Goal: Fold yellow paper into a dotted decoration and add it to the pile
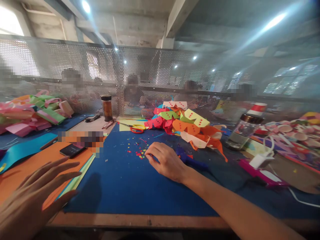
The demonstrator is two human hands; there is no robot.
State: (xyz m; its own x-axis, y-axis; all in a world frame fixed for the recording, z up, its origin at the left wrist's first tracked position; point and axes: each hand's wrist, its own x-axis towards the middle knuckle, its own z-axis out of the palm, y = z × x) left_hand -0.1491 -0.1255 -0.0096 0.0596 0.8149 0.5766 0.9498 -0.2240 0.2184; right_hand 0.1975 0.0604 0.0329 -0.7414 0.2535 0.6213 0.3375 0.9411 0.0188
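Note:
My right hand (167, 160) rests on the blue mat (125, 180), fingers curled and pinched down beside a scatter of tiny coloured paper bits (136, 150); what the fingertips hold is too small to name. My left hand (35, 196) hovers low at the left with fingers spread, over the orange paper sheet (27, 168), holding nothing. A pile of folded coloured paper pieces with red dots (188, 125) lies behind my right hand. Yellow-and-red scissors (136, 128) lie at the far edge of the mat.
A black phone (72, 150) lies on the orange sheet. A brown jar (107, 107) stands at the back, a clear bottle (243, 130) at the right. Paper strips (37, 111) pile up left, paper rounds (295, 131) right. A pink-and-white device with cable (262, 168) lies right. A perforated screen (160, 80) runs behind.

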